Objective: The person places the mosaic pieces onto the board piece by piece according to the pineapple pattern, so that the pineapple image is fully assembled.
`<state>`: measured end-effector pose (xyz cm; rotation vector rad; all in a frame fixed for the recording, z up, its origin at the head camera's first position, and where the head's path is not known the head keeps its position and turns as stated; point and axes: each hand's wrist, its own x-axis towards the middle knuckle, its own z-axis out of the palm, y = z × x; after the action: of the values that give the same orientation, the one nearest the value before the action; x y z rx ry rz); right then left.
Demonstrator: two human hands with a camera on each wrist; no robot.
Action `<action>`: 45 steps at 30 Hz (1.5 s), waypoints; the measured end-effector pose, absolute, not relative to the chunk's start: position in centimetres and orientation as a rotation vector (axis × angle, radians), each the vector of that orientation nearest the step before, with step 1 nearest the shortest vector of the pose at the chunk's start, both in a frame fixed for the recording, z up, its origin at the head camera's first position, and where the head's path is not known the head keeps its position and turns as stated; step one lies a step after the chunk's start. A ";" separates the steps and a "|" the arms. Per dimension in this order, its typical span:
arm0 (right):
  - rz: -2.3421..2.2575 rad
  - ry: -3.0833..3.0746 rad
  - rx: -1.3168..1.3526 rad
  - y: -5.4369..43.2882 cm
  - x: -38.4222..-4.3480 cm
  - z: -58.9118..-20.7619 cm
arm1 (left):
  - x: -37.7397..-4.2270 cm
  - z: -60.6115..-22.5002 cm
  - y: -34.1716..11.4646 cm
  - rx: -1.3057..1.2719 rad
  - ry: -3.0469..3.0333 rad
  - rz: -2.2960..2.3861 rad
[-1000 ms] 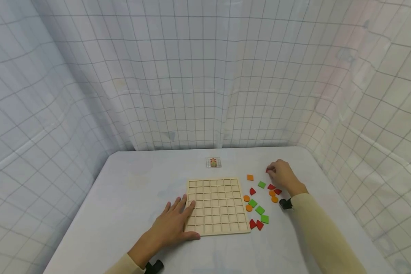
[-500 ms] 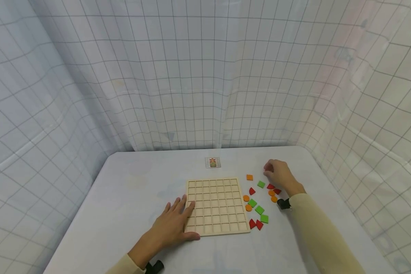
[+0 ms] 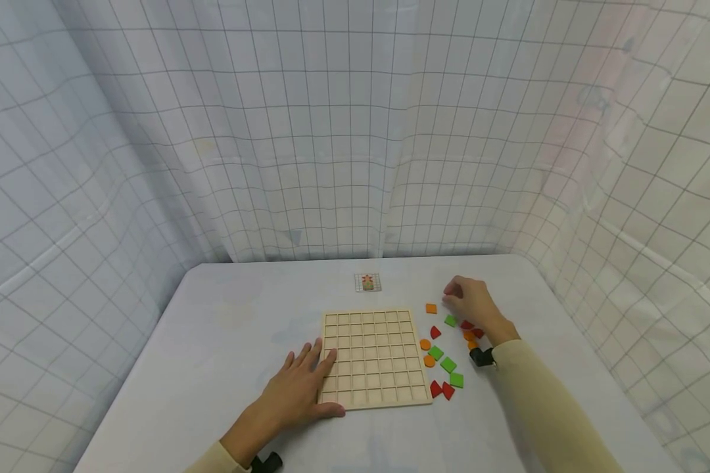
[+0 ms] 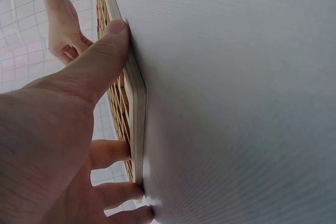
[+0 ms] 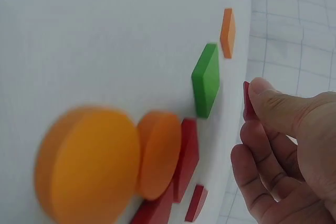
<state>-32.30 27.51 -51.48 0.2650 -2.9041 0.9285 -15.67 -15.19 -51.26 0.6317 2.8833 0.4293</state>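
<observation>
My right hand [image 3: 473,303] drifts left, bringing a pinched red piece [image 5: 247,102] nearer the gridded board [image 3: 377,360] my outspread left hand [image 3: 296,390] touches.

Our bare left hand [image 3: 296,391] lies back upward over the near left corner of the pale, square, gridded wooden board [image 3: 378,355], fingers spread and straight across its left edge, thumb at its near edge. Our cream-coloured left sleeve [image 3: 215,458] comes in from nearer than the board. Our bare right hand [image 3: 475,303] is raised right of the board's far right corner, thumb and index finger pinching, remaining fingers curled; its cream-coloured sleeve [image 3: 547,401] slants in from the board's near right.
</observation>
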 end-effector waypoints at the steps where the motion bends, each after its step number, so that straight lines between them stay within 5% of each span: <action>1: 0.929 -2.894 0.276 27.2 -32.3 -51.4 | -15.7 -51.3 -15.2 0.633 2.884 0.428; 45: 1.104 -2.829 0.832 14.6 -30.4 -51.3 | -15.6 -51.1 -15.1 0.655 2.861 0.455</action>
<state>-30.39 14.56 -51.28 0.8317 -2.8295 1.1040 -15.63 -15.09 -51.14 0.6554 2.8612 0.4548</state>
